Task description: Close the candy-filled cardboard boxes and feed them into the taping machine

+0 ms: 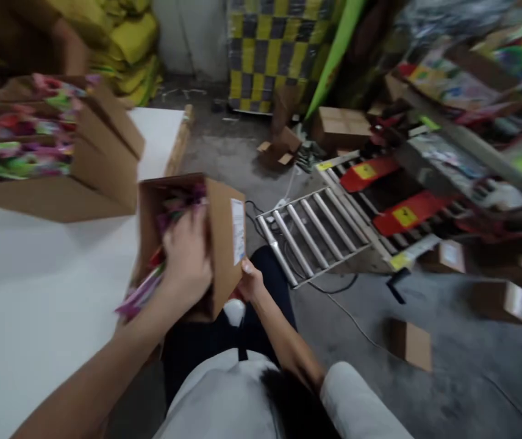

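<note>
A small open cardboard box [224, 231] with a white label sits tilted at the edge of the white table [36, 286]. My left hand [186, 259] reaches into it, fingers curled among pink and green packets [144, 291] that stick out of the box's near side. Motion blur hides whether those fingers grip a packet. My right hand [248, 281] holds the box's right wall from outside, thumb on the cardboard below the label.
A larger open carton [82, 177] full of colourful packets stands at the table's far left. A roller conveyor [311, 235] with red guards sits to the right. Small boxes [411, 344] lie on the concrete floor. Yellow sacks are stacked at the back.
</note>
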### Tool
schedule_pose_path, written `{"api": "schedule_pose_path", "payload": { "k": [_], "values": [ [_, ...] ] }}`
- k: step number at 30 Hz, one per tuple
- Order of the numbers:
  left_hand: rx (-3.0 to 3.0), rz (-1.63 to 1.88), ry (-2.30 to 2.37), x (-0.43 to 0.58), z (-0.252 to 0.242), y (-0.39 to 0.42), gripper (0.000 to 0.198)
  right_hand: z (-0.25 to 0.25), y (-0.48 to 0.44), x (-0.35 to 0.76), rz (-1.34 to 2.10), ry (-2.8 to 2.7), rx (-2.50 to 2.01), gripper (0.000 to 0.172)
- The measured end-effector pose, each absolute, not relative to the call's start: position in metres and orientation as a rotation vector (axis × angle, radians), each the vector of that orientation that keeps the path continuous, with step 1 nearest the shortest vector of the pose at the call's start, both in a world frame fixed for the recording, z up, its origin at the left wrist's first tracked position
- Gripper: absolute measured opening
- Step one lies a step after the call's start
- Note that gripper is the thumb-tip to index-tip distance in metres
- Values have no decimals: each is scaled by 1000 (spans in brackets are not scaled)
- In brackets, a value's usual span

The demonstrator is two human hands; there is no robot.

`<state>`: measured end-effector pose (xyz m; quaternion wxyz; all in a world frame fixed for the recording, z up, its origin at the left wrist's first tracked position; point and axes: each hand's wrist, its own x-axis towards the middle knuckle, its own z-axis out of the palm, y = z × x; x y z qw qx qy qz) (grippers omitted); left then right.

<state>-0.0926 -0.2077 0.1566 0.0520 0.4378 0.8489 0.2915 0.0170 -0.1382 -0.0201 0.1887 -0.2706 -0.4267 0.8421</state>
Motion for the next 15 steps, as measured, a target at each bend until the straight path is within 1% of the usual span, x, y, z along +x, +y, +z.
{"api": "schedule_pose_path", "payload": {
  "k": [2,4,6,8,11,12,15],
  "values": [
    [1638,790,2392,-62,136,-131,59,-38,-108,58,2120,-1227,-1002,62],
    [1878,677,2186,-30,118,-66,54,-48,-82,95,1950,-1242,-1126,59],
    [2023,543,1982,-1,103,-17,51,-51,-60,129,1828,-1293,-1208,54],
    [2082,404,1848,21,89,15,49,-46,-42,162,1724,-1376,-1305,45],
    [2068,285,1832,40,76,36,49,-23,-23,207,1573,-1460,-1433,31],
    [2036,276,1853,44,74,39,50,-10,-18,219,1463,-1484,-1459,30],
    [1926,372,1842,50,79,47,51,39,-5,229,966,-1575,-1381,38]
  ]
}}
